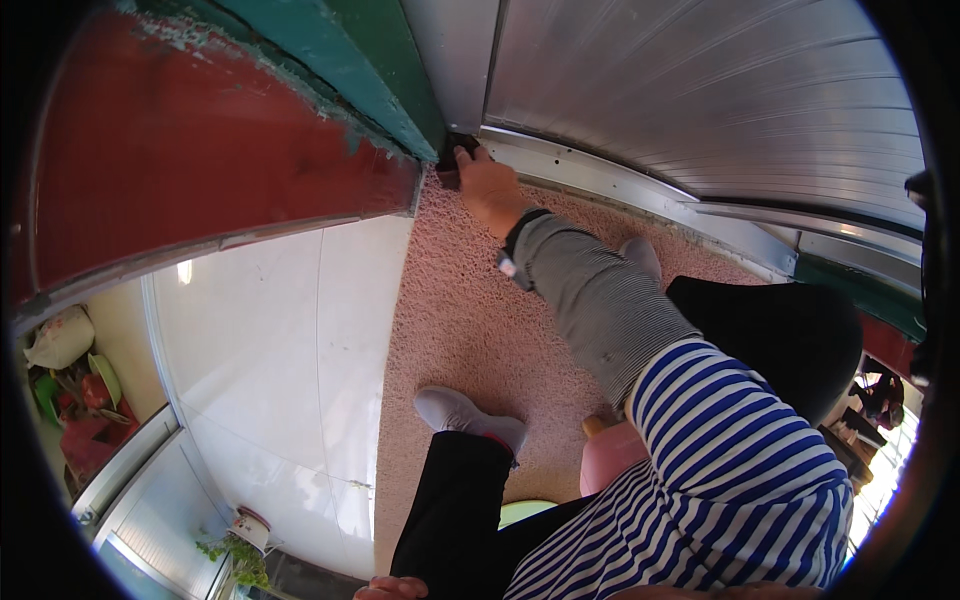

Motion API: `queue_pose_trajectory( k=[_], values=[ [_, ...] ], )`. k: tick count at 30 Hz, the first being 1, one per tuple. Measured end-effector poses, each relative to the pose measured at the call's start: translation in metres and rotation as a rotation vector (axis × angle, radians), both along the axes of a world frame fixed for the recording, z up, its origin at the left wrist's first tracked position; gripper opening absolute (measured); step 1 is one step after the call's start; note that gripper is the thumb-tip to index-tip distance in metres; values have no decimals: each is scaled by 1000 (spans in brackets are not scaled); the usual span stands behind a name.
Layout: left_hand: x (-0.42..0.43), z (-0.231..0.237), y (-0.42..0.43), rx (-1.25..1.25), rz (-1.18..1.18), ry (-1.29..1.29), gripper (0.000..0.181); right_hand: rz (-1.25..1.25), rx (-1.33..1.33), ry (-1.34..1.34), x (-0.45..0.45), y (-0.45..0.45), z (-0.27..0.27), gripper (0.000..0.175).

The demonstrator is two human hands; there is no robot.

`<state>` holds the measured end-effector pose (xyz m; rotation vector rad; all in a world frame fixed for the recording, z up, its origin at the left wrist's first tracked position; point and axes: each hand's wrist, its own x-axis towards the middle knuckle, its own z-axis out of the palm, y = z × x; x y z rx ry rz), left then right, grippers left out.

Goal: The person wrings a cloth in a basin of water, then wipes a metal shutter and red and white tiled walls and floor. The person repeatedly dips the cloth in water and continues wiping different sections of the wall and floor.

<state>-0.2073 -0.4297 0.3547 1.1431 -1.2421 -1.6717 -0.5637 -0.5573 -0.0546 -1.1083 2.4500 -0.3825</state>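
My right hand [487, 184] reaches to the corner by the door frame, its fingers on a dark brown piece [450, 174], which looks like a cloth. The piece lies against the foot of the green painted frame [401, 97] and the end of the white metal door sill [585, 166]. A grey knitted sleeve cover and a dark wristband are on that arm. At the bottom edge, only a few curled fingers of my left hand [391, 588] show, beside my black trouser leg; whether they hold anything is hidden.
Pink looped matting [480, 322] covers the floor under my shoes. A ribbed metal door [712, 97] stands at upper right, a red wall panel [210, 150] at upper left. White tiles [262, 337], a potted plant [251, 529] and a pink object [609, 456] are also around me.
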Motion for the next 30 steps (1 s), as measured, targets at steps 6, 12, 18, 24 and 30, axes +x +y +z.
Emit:
queue_pose_trajectory(
  k=[6, 12, 18, 24, 30],
  values=[
    [0, 9, 1, 13, 33, -44, 39, 51, 59, 55, -44, 76, 11, 55],
    [3, 3, 1, 4, 10, 15, 41, 133, -77, 129, -36, 52, 15, 42],
    [-5, 7, -1, 16, 31, -50, 42, 310, 47, 286, -23, 7, 10, 42],
    [-4, 10, 0, -24, 23, -78, 44, 324, 115, 195, -65, 88, 6, 55],
    [11, 14, 8, -33, 35, -40, 46, 81, 216, 243, -84, 210, 32, 63]
  ],
)
